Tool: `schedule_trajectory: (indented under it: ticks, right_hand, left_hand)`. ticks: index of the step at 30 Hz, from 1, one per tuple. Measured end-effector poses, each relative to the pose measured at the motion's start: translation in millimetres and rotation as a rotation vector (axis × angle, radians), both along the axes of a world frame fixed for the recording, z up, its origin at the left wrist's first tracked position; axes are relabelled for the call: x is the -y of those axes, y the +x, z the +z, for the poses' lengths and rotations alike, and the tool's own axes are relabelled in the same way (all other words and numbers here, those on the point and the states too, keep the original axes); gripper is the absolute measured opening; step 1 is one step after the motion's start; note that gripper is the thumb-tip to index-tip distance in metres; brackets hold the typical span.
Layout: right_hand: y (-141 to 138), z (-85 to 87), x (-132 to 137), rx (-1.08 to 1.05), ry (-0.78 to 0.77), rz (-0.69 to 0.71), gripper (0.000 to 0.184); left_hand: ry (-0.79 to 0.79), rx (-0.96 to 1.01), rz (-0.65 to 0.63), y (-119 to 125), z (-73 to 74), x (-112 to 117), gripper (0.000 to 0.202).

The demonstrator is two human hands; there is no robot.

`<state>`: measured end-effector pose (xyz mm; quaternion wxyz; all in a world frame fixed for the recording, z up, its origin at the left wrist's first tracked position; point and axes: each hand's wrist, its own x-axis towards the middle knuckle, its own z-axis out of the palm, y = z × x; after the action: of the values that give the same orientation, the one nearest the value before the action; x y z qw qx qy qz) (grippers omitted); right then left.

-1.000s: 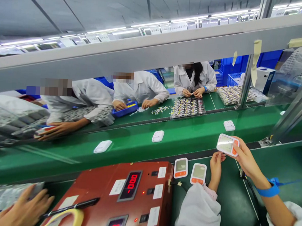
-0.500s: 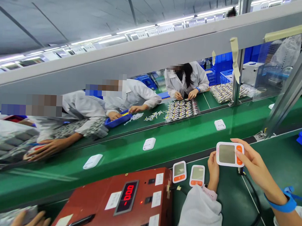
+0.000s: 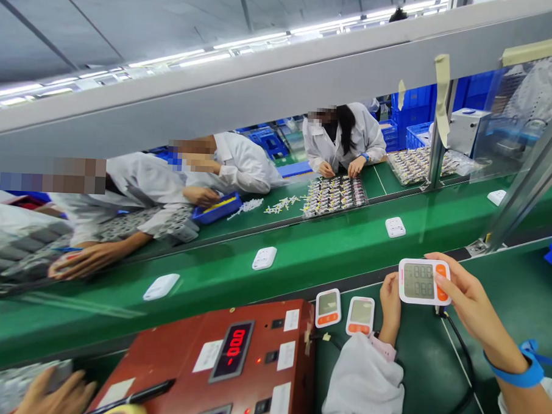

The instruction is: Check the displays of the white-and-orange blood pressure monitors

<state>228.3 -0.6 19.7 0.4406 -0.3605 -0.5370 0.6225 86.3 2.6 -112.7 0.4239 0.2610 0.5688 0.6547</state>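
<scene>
Both hands pinch a white, orange-buttoned plastic monitor, right hand at its three-o'clock edge, left hand at nine: seemingly light, rigid, best held by edges.

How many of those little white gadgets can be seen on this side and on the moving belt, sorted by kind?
White-and-orange monitors with a screen: 3, one held in the right hand with the left hand beside it, two lying flat.
Plain white units on the green belt: 4.
Total: 7.
</scene>
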Motion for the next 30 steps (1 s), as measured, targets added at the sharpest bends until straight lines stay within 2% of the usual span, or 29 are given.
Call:
schedule_trajectory:
  ticks: [12, 30]
  right_hand:
    - [2.9, -0.5, -1.6, -0.009, -0.008, -0.018, 0.042]
    - [-1.4, -1.5, -4.1, -0.081, -0.050, -0.009, 0.045]
  left_hand:
    - [-0.013, -0.023, -0.001, 0.1, 8.9, -1.1, 0.027]
    - [0.009, -0.034, -0.013, -1.6, 4.0, -0.6, 0.032]
